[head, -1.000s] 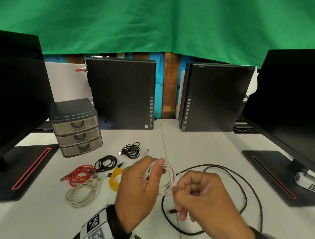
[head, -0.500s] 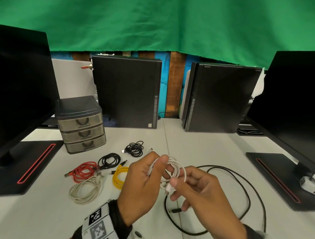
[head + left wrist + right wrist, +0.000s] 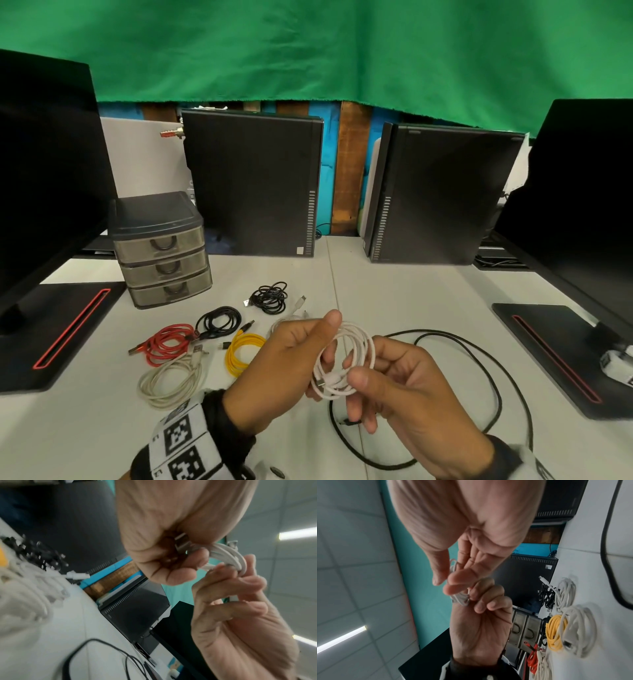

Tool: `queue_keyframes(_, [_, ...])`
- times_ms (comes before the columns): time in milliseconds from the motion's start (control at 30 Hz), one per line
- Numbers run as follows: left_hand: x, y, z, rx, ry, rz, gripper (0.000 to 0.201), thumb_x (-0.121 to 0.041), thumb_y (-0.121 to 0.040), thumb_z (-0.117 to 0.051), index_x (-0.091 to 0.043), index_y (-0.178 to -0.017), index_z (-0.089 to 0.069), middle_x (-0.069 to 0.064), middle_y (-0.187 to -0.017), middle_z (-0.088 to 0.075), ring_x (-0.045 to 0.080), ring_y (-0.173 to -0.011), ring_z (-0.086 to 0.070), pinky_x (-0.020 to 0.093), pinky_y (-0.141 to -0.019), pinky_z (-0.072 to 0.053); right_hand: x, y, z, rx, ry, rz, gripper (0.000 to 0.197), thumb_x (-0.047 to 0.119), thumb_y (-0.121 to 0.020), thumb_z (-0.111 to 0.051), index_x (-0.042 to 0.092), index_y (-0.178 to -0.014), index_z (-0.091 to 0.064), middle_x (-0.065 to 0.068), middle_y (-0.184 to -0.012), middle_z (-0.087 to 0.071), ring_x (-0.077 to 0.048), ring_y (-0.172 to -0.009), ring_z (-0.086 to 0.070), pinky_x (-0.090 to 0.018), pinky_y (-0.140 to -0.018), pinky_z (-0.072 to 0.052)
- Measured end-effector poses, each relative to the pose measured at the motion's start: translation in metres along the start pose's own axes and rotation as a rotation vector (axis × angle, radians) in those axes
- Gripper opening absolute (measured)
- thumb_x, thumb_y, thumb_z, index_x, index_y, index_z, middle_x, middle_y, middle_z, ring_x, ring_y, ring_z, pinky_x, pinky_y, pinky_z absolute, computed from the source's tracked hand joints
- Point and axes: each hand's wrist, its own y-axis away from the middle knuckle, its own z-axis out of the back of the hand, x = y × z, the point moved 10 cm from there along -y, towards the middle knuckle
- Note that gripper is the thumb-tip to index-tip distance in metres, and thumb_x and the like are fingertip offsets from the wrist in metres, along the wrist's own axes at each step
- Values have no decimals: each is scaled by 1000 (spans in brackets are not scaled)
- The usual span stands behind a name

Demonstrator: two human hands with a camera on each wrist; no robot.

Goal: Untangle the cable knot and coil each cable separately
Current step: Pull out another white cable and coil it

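White cable: coiled in several loops, held in the air above the table between both hands, in front of me at centre. Left hand: I see its thumb on top of the coil's upper left arc and its fingers curled beneath, pinching the loops; the left wrist view shows the white strands emerging from that closed grip. Right hand: thumb tip pressed on the lower part of the coil beside a plug end, fingers curled behind and below the loops, so the coil is pinched on its lower right side. The coil stands roughly upright, its opening facing me, with fingers visible through it. Long black cable: uncoiled, lying in wide loose loops on the table under and to the right of the hands, one plug end just beneath the right fingers. Coiled cables lying on the table to the left, each apart or just touching its neighbour: yellow coil, red coil, beige coil, black coil, a second black bundle farther back, and another white cable partly hidden behind the left hand. Drawer unit: three drawers, standing at the left rear of the table.
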Motion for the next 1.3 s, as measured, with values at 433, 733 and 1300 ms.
queue_keyframes(433, [5, 2, -13, 144, 424, 140, 29, -31, -91, -63, -4, -83, -71, 12, -71, -56, 15, -44, -44, 28, -47, -46, 0, -2, 20, -57, -30, 24, 42, 41, -62, -92, 7, -80, -73, -12, -60, -61, -16, -40, -54, -22, -40, -42])
queue_keyframes(733, [5, -5, 4, 26, 210, 18, 26, -25, -85, -63, -3, -92, -75, 9, -79, -68, 21, -62, -54, 24, -60, -53, -4, -3, 26, -56, -27, -16, 39, 34, -69, -85, 2, -89, -74, -9, -60, -57, -15, -44, -50, -24, -43, -42])
queue_keyframes(1300, [-9, -3, 12, -75, 64, -132, 25, -22, -85, -65, 1, -80, -72, 13, -67, -66, 19, -54, -57, 26, -58, -52, -7, -7, 51, -286, -4, 39, 53, 35, -57, -91, 10, -100, -74, -22, -90, -73, -18, -70, -61, -24, -53, -47])
